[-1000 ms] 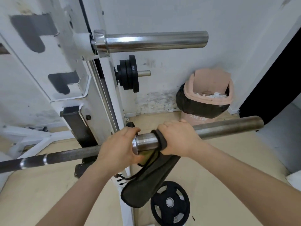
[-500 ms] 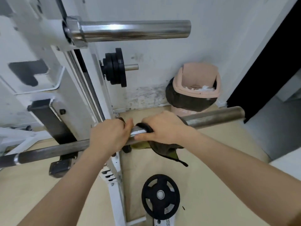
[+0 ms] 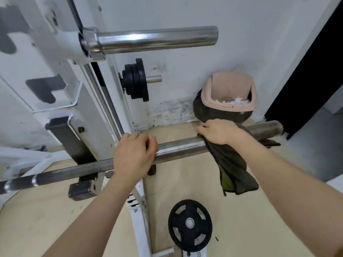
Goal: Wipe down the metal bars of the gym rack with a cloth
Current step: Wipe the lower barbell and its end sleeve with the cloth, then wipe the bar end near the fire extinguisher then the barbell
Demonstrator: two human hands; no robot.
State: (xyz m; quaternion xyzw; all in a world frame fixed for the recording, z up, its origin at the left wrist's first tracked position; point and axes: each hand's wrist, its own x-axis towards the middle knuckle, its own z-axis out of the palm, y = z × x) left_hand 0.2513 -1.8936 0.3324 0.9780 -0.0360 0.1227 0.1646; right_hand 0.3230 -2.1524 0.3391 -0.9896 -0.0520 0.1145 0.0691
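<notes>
While looking down past both forearms, finds a black weight plate [image 3: 189,222] flat on the tan floor. Just above, grips the lower bar [image 3: 178,147] with the left hand [image 3: 132,156], fingers curled over bare steel beside the white rack upright [image 3: 61,39]. Further along, toward the bar's free end, clamps a dark cloth [image 3: 233,169] round the metal with the right hand [image 3: 218,131], loose end hanging below, possibly green inside. Beyond, meets a pink bin [image 3: 230,89] against the wall, stacked plates [image 3: 136,82] on a peg, and highest a chrome bar [image 3: 156,38].
</notes>
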